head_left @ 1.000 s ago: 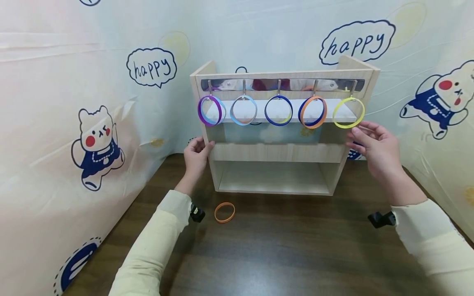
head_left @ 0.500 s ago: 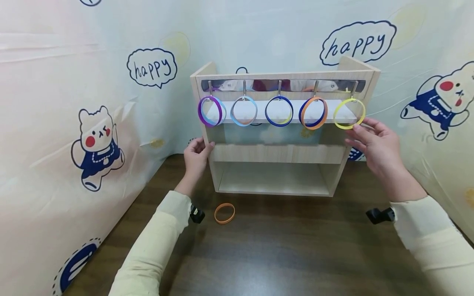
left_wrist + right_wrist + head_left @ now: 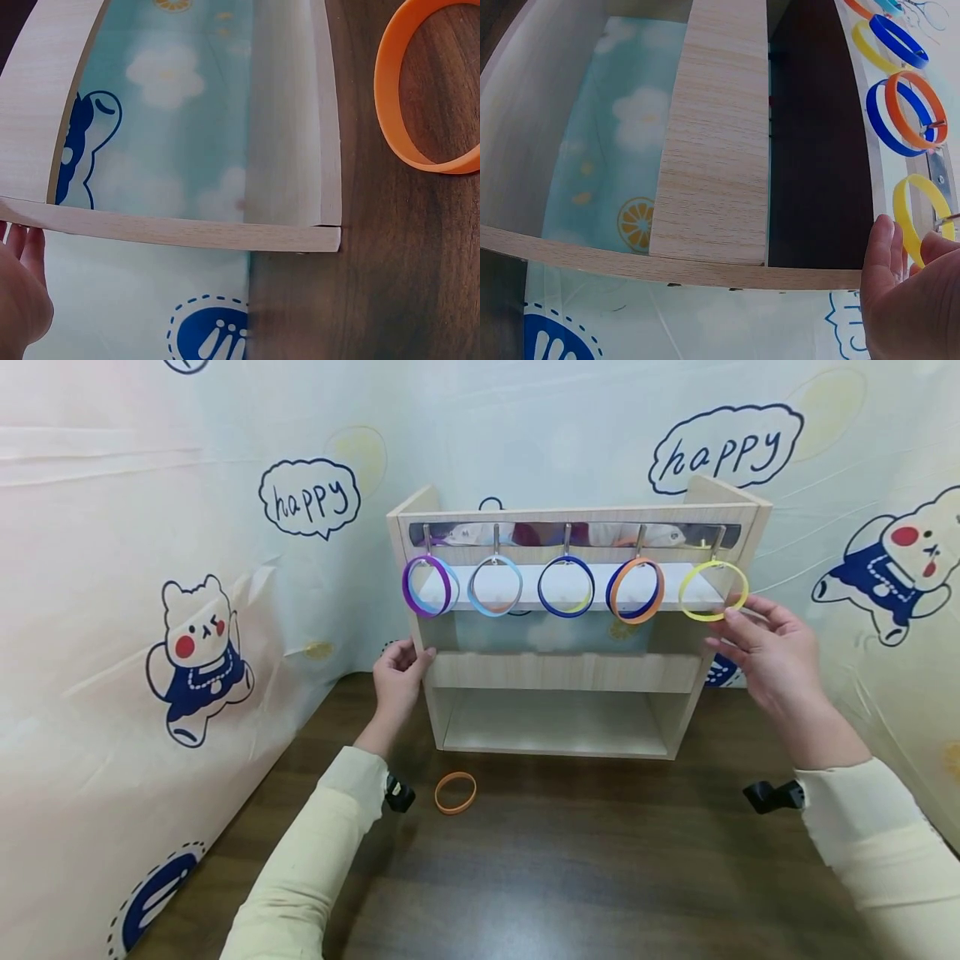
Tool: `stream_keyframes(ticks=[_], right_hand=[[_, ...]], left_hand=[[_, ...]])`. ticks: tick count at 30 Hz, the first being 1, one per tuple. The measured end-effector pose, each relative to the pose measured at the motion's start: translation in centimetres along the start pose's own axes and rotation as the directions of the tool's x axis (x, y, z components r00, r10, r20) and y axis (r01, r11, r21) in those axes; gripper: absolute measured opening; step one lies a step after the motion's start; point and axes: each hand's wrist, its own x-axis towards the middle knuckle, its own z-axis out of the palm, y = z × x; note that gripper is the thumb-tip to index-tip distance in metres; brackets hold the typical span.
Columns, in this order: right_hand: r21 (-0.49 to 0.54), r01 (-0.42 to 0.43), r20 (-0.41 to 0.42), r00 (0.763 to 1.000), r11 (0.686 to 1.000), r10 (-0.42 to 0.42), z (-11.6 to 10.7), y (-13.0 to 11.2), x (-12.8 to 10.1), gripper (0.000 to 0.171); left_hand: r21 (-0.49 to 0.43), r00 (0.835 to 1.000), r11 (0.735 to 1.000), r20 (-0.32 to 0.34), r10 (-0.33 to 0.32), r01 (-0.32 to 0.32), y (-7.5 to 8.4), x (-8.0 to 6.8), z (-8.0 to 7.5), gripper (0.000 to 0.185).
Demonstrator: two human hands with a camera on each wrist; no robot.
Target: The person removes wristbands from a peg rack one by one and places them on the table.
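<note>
An orange ring (image 3: 455, 792) lies flat on the table (image 3: 570, 877), just below and beside the left hand (image 3: 397, 681), untouched. That hand's loosely curled fingers press the wooden rack (image 3: 562, 668) at its left side, seemingly to steady it. Farther back, the right hand (image 3: 772, 660) pinches the yellow ring (image 3: 712, 591) at its lower right edge between thumb and fingertips, where it hangs on the last hook (image 3: 716, 539).

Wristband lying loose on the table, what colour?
Orange wristband; clearest in the left wrist view.
</note>
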Motion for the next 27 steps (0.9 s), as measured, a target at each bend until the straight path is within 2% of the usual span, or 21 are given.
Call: stream_keyframes(ticks=[11,17,27], right_hand=[[0.045,0.031,-0.019,0.999,0.999,-0.030,0.4,-1.1,0.0,0.049],[0.084,0.046,-0.019,0.999,0.995,-0.044,0.7,-2.2,-0.4,0.050],[0.077,0.048,-0.007,0.999,0.996,-0.047,1.2,-3.0,-1.4,0.049]], left_hand=[[0.011,1.000,1.000,-0.002,-0.026,0.026,-0.1,0.0,0.0,0.032],[0.031,1.000,0.999,0.006,-0.020,0.020,0.0,0.2,0.1,0.035],[0.022,1.000,1.000,-0.002,-0.013,0.013,0.0,0.1,0.0,0.033]])
